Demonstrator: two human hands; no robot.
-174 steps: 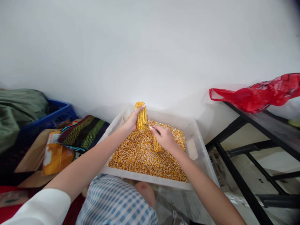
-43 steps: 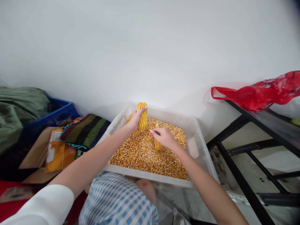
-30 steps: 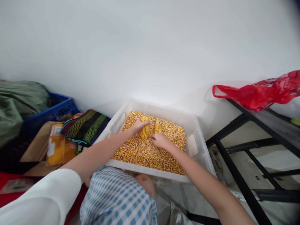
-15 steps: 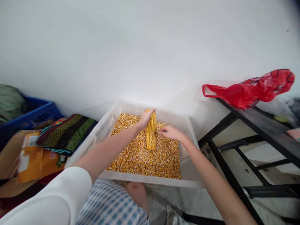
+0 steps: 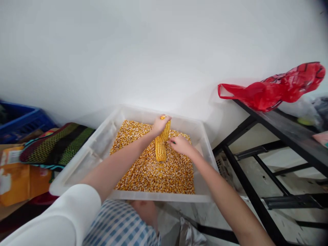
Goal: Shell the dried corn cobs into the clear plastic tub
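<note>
head view: my left hand [image 5: 159, 125] grips a corn cob [image 5: 165, 132]; second cob [image 5: 160, 152] just below those fingers, on loose kernels [image 5: 153, 177]. my right hand [image 5: 182, 145] pinches a thin green tool [image 5: 174, 142] near held cob's lower end. likely step: tool on cob; next needs steady left grip.

Translucent tub [image 5: 169, 196] mid-frame is loaded with loose corn kernels [image 5: 153, 179], and one corn cob [image 5: 160, 152] lies right on them. Right side's got a black-framed table [image 5: 287, 128] with a crumpled red bag [image 5: 269, 94] on it; grey floor [image 5: 167, 218] at bottom centre has what looks like a silvery wrapper [image 5: 190, 235].
</note>
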